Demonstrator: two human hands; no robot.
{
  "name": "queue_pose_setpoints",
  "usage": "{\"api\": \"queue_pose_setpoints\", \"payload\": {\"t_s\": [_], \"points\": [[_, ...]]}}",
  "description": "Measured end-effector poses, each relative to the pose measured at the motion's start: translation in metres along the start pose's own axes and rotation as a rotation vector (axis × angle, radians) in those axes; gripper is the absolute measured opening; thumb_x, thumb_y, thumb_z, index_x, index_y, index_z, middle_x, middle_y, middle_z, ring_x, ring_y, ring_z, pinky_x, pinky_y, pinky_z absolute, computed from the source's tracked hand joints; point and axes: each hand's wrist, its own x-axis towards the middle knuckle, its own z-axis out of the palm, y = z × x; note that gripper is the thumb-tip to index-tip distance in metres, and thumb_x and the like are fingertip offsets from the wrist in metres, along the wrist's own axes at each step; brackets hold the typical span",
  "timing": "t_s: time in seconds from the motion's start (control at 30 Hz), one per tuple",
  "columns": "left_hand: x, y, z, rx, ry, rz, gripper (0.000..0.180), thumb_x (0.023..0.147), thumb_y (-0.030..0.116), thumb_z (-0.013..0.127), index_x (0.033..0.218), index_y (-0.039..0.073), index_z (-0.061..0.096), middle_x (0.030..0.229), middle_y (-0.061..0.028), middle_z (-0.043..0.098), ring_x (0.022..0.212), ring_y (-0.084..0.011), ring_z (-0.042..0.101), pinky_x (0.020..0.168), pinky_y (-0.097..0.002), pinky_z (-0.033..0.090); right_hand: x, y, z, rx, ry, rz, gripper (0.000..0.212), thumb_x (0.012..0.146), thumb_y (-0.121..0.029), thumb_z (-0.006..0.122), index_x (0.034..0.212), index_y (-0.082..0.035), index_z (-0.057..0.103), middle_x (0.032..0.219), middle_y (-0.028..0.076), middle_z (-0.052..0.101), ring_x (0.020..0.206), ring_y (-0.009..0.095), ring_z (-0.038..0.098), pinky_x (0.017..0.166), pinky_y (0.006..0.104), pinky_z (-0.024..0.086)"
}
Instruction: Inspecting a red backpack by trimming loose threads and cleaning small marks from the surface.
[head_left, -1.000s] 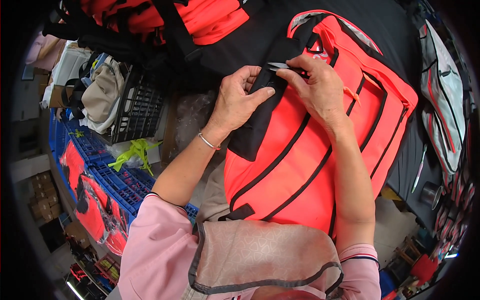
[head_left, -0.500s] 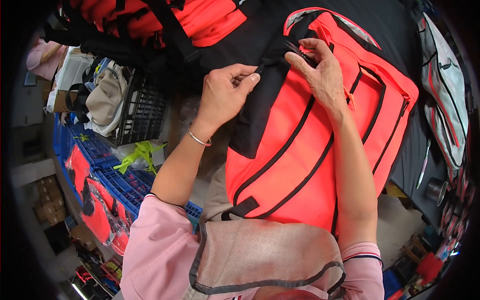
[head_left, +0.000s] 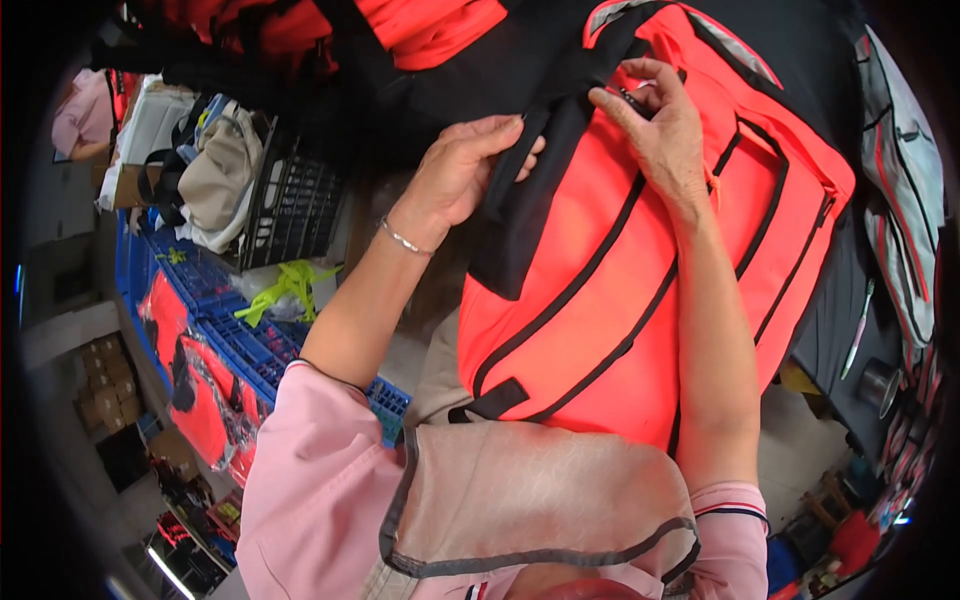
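Note:
A bright coral-red backpack with black piping lies before me, its top end pointing away. My left hand grips the edge of its black fabric side panel between thumb and fingers, with some fingertips behind the cloth. Over the upper part of the bag, my right hand curls round small black thread snips, mostly hidden in the palm. The right thumb and forefinger come close to the black fabric near the top. An orange zipper pull shows beside the right wrist.
More red and black bags are piled at the far left. A black crate holding beige cloth stands left, above blue plastic crates with wrapped red pieces. Right lie a grey bag, a toothbrush and a metal cup.
My left hand has rolled over, its fingers now reaching behind the black fabric. The snips' blades, visible before, are now tucked in my right hand. The whole view has shifted slightly.

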Motion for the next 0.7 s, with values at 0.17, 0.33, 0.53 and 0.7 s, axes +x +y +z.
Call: {"api": "queue_pose_setpoints", "payload": {"t_s": [0.17, 0.33, 0.53, 0.7], "points": [[0.001, -0.004, -0.003, -0.034, -0.055, 0.021, 0.025, 0.095, 0.023, 0.067, 0.110, 0.004, 0.066, 0.096, -0.0059, 0.072, 0.078, -0.0105, 0.069, 0.072, -0.0222, 0.056, -0.001, -0.001, 0.001, 0.057, -0.021, 0.028, 0.061, 0.075, -0.041, 0.084, 0.119, -0.006, 0.060, 0.077, 0.001, 0.067, 0.071, 0.010, 0.061, 0.069, 0.0271, 0.048], [0.005, -0.014, -0.007, -0.259, -0.151, -0.041, 0.025, 0.095, 0.022, 0.067, 0.111, 0.002, 0.066, 0.100, -0.0089, 0.072, 0.080, -0.0124, 0.070, 0.072, -0.0243, 0.059, -0.004, -0.006, -0.002, 0.101, -0.014, 0.017, 0.054, 0.080, -0.034, 0.083, 0.119, -0.006, 0.059, 0.073, -0.001, 0.067, 0.069, 0.008, 0.059, 0.067, 0.0244, 0.044], [0.005, -0.029, -0.005, -0.525, -0.213, -0.102, 0.024, 0.097, 0.022, 0.064, 0.110, 0.002, 0.066, 0.098, -0.0087, 0.072, 0.073, -0.0107, 0.070, 0.064, -0.0197, 0.060, -0.005, -0.002, -0.001, 0.168, -0.016, -0.006, 0.053, 0.080, -0.033, 0.082, 0.119, -0.006, 0.059, 0.074, 0.000, 0.068, 0.069, 0.008, 0.059, 0.067, 0.0247, 0.044], [-0.012, -0.025, 0.010, -0.203, 0.018, 0.114, 0.029, 0.097, 0.025, 0.064, 0.111, -0.001, 0.066, 0.096, -0.0079, 0.071, 0.077, -0.0092, 0.068, 0.071, -0.0208, 0.058, -0.006, -0.003, 0.002, 0.143, -0.015, -0.066, 0.048, 0.085, -0.026, 0.078, 0.121, -0.004, 0.057, 0.078, 0.000, 0.069, 0.072, 0.007, 0.060, 0.069, 0.0227, 0.045]]}}
